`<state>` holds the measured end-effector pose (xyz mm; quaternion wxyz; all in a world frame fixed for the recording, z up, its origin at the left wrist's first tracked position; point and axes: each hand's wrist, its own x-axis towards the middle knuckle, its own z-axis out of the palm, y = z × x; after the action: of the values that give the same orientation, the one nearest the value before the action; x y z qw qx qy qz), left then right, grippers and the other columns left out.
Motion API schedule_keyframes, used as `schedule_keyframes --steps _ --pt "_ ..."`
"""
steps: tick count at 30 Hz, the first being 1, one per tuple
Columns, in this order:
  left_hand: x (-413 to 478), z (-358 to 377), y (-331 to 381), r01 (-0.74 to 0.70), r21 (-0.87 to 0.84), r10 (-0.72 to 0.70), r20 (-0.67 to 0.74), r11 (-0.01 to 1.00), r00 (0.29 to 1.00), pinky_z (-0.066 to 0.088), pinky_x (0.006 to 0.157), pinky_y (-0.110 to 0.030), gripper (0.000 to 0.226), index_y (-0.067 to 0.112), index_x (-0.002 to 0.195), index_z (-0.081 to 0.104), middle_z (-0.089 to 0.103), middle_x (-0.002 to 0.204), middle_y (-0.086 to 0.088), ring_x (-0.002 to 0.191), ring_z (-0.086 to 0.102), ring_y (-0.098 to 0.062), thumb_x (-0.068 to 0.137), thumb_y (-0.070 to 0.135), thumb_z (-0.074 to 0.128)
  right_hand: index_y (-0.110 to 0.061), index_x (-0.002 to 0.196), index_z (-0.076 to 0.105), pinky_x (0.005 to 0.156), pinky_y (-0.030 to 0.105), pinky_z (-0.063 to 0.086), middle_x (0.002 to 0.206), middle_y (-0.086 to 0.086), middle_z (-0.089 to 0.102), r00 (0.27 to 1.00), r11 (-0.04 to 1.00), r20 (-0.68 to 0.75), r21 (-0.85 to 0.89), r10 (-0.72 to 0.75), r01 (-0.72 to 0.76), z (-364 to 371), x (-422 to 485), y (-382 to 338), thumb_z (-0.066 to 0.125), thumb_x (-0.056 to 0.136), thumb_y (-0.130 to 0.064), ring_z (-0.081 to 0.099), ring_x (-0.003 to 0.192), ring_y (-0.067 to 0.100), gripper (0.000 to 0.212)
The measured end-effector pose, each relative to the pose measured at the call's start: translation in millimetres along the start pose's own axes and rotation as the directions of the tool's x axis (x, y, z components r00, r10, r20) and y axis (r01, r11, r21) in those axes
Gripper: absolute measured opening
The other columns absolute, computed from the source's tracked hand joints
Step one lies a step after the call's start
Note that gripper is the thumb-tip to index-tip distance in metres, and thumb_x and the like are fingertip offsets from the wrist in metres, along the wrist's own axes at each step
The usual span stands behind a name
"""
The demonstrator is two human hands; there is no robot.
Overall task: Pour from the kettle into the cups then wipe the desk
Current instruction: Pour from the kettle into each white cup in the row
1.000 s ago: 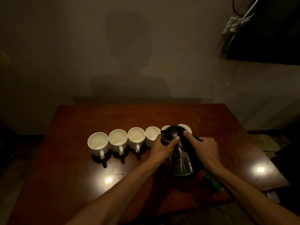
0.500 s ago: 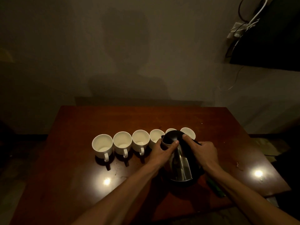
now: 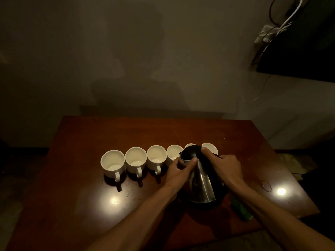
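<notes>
The left grip (image 3: 178, 171) and the right grip (image 3: 226, 169) hold the shiny kettle (image 3: 201, 185). Six white cups (image 3: 156, 156) stand in a row on the brown counter (image 3: 81, 178).

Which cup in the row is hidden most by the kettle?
The fifth cup from the left: only a sliver of its rim shows above the kettle lid. No other is covered so much.

Black-lidded steel kettle (image 3: 201, 183) on the brown desk (image 3: 90, 142), before the right end of six white cups (image 3: 156, 156)
</notes>
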<state>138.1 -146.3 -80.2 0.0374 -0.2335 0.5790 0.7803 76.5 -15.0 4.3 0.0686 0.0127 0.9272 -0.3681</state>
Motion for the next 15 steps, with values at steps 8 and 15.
schedule_keyframes --steps 8,15 --pt "0.0 -4.1 3.1 0.022 -0.001 -0.022 0.003 1.0 1.0 0.049 0.105 -0.048 0.084 0.023 0.137 0.054 0.062 0.133 -0.002 0.122 0.059 -0.023 0.069 0.072 0.067 -0.01 0.056 0.064 0.046 0.023 0.037 0.048 0.0 0.058 1.0 0.999 0.015 -0.052 -0.008 0.009 2.6 4.3 -10.0 0.06 0.073 -0.079 0.053 0.042 0.014 0.071" --pt "0.1 -5.1 5.3 0.032 -0.024 -0.032 0.003 0.999 0.999 0.054 0.09 -0.037 0.085 0.017 0.132 0.057 0.064 0.127 -0.002 0.11 0.062 -0.019 0.067 0.07 0.067 -0.015 0.052 0.055 0.045 0.021 0.036 0.045 -0.006 0.052 1.0 0.997 0.019 -0.079 -0.019 0.02 3.5 2.2 -15.3 0.061 0.073 -0.078 0.049 0.039 0.011 0.067"
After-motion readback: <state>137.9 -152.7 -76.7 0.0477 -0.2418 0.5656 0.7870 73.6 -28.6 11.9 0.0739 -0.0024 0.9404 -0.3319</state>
